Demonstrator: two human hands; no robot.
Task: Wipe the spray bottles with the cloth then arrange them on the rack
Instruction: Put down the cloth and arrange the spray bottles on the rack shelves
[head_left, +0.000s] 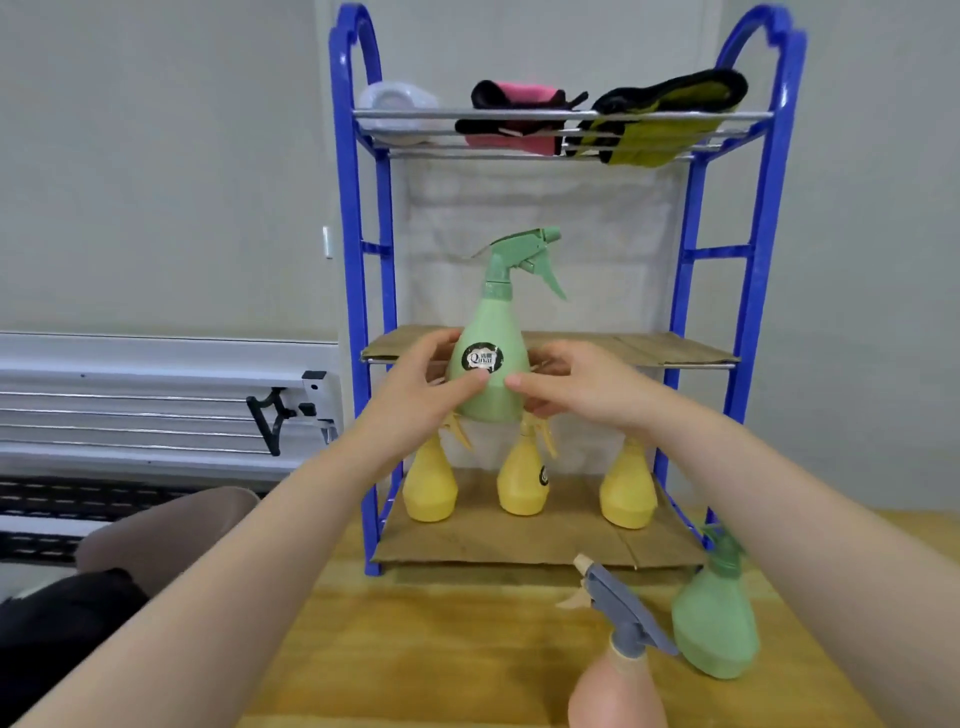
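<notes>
I hold a green spray bottle (491, 338) upright in front of the blue rack's (691, 322) middle shelf (649, 351). My left hand (421, 387) grips its left side and my right hand (576, 384) grips its right side, thumbs on the front near the black label. Three yellow spray bottles (522, 480) stand in a row on the bottom shelf. On the wooden table (415, 649) stand a second green spray bottle (714, 618) and a pink spray bottle with a grey head (618, 675). No cloth shows in either hand.
The top shelf carries a clear plastic item (395, 101), a pink and black glove (519, 111) and a yellow and black glove (670, 111). A brown chair back (166, 525) is at lower left, with a white radiator-like unit (156, 400) on the wall behind.
</notes>
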